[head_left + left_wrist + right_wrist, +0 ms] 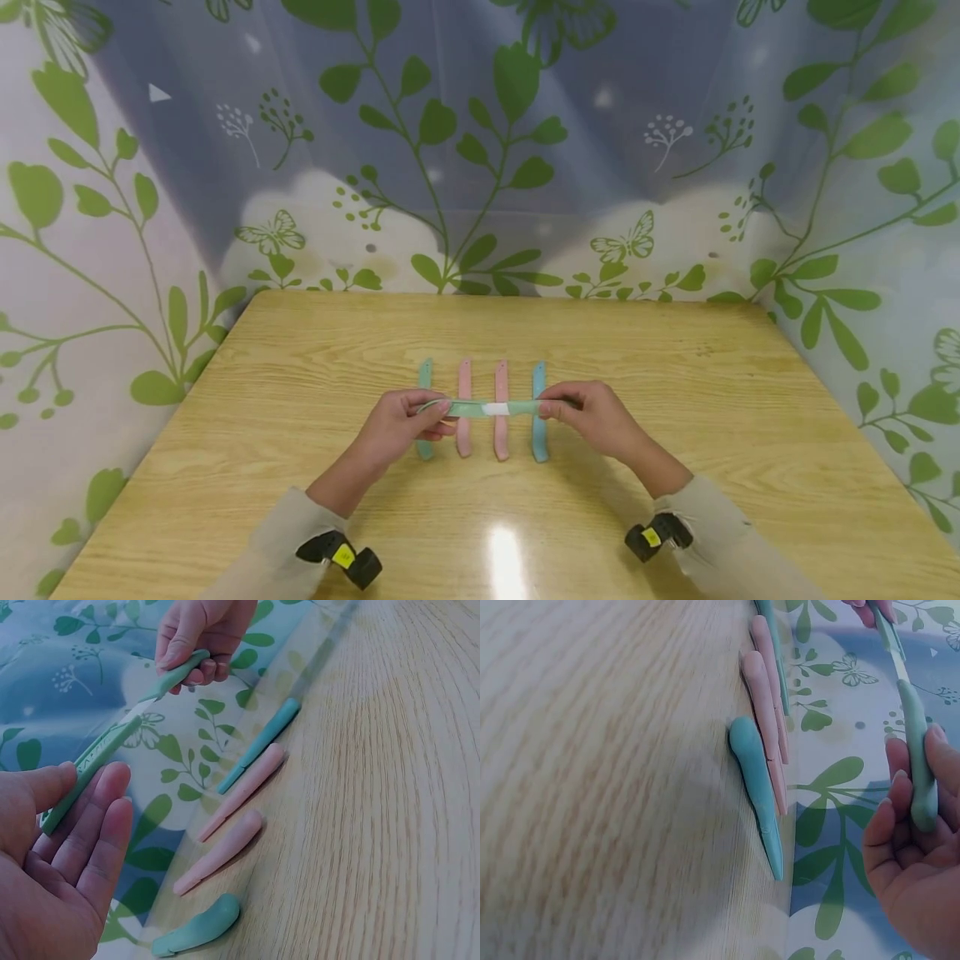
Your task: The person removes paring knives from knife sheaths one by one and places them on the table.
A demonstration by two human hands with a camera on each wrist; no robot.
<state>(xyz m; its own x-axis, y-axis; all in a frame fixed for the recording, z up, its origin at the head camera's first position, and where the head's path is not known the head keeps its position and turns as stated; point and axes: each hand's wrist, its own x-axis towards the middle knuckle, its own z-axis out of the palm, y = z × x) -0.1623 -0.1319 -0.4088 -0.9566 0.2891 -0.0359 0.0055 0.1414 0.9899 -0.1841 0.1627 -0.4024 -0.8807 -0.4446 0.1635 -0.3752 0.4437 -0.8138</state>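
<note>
Over the table, both hands hold a light-green fruit knife (pixel 919 761) level, its white blade (pixel 496 409) partly out of a green sheath (pixel 88 771). My left hand (pixel 401 423) pinches the far end of the sheath between thumb and fingers; in the left wrist view its other fingers lie extended beneath. My right hand (pixel 596 418) grips the curved handle (pixel 182 673). Below, in a row on the table, lie a green knife (pixel 426 451), two pink knives (pixel 464 439) (pixel 502 442) and a blue knife (pixel 540 442), all in sheaths.
The wooden table (pixel 375 333) carries the row near its middle. A curtain (pixel 480 192) with leaf and butterfly prints hangs behind and at both sides. A bright reflection shows on the table's near part. Dark cameras (pixel 341 558) are strapped to both sleeves.
</note>
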